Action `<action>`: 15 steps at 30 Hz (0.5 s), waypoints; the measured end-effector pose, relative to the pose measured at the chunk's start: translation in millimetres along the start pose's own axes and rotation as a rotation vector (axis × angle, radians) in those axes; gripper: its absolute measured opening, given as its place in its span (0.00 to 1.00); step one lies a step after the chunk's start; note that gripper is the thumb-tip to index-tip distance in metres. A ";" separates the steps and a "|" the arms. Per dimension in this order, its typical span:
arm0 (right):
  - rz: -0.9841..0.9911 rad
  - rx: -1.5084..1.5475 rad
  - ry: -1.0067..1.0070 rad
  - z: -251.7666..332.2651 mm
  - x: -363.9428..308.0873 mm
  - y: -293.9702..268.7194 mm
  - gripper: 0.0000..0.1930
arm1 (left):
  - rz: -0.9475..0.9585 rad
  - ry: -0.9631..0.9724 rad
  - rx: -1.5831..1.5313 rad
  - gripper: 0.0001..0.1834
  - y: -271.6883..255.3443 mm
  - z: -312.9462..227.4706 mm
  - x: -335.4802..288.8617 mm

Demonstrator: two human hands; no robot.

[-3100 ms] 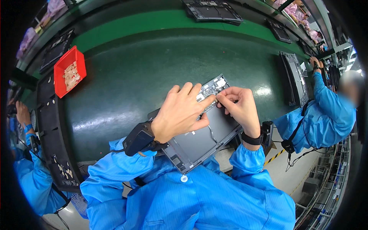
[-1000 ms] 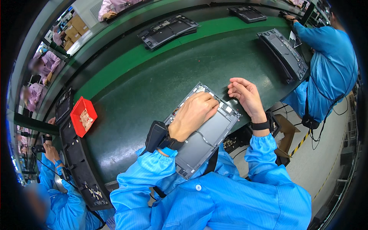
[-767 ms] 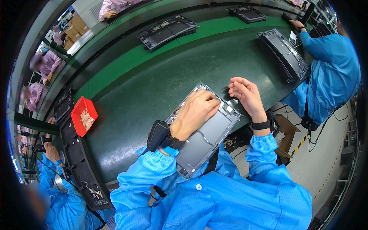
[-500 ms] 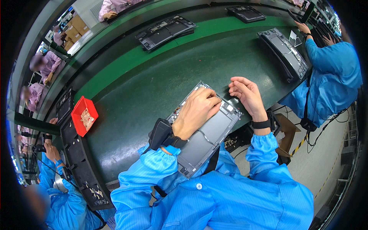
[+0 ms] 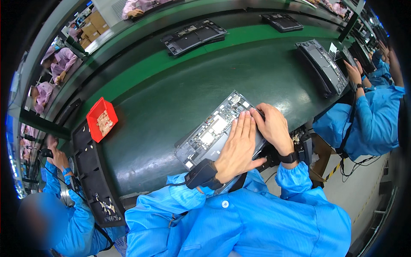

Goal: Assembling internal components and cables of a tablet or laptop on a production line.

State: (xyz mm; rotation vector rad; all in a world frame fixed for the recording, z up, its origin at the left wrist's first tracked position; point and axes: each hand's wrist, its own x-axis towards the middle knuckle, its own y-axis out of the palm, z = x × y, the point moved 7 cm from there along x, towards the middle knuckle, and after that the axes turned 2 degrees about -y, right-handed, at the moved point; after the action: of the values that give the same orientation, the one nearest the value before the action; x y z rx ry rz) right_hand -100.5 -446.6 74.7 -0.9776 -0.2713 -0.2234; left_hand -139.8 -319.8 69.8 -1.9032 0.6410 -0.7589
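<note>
An opened laptop base (image 5: 207, 137) lies tilted on the table in front of me, its circuit board showing along the far-left side. My left hand (image 5: 239, 150) lies flat over its middle, fingers stretched and together toward the board. At the right edge, my right hand (image 5: 274, 130) grips the base, its thumb touching beside the left fingertips. The fingers of that hand are partly hidden. Black straps circle both wrists, and a black box-shaped device (image 5: 201, 173) sits on the left one. The near part of the base is hidden under my left hand and sleeve.
A red bin (image 5: 102, 120) of small pale pieces stands at left, by a black compartment tray (image 5: 92, 171). Stacked laptop bases (image 5: 323, 68) lie at right; others (image 5: 195, 36) sit on the green strip. Co-workers in blue sit on both sides.
My left hand has slid nearer and flattened, uncovering the board. My right hand has come down from the air onto the right edge. The base has turned and shifted slightly.
</note>
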 end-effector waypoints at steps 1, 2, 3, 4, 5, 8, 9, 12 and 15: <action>0.002 0.000 -0.001 2.9 1.4 -1.4 0.17 | 0.004 0.014 0.029 0.57 2.2 -1.7 -1.3; 0.065 0.036 0.060 1.1 4.4 -0.7 0.16 | 0.003 0.012 0.029 0.57 2.1 -3.5 -3.3; 0.128 0.071 0.117 -2.3 6.8 0.6 0.16 | -0.022 -0.027 0.043 0.56 -0.7 -4.6 -3.2; 0.112 0.070 0.109 -4.3 5.6 2.3 0.16 | -0.048 -0.066 0.057 0.56 -4.2 -5.2 -3.6; 0.114 0.067 0.101 -6.1 3.6 4.4 0.16 | -0.075 -0.105 0.071 0.56 -7.8 -3.5 -4.4; 0.052 0.010 0.041 -5.1 3.9 3.2 0.16 | -0.066 -0.118 0.020 0.56 -6.9 9.4 -6.2; 0.127 0.052 0.096 -13.7 5.5 7.7 0.16 | -0.022 -0.105 -0.023 0.56 -3.6 13.4 -6.8; 0.291 0.537 0.347 -7.6 -3.7 7.4 0.16 | -0.044 -0.005 -0.085 0.57 -21.1 13.9 -15.9; 0.296 1.113 0.520 -21.8 -20.7 19.2 0.16 | -0.043 0.035 -0.110 0.52 -34.9 21.4 -18.4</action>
State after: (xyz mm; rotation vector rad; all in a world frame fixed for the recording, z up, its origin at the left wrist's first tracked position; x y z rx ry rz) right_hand -111.5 -453.2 41.4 0.1661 0.2319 -0.0244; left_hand -132.5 -280.2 89.6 -2.0134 0.6777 -0.7994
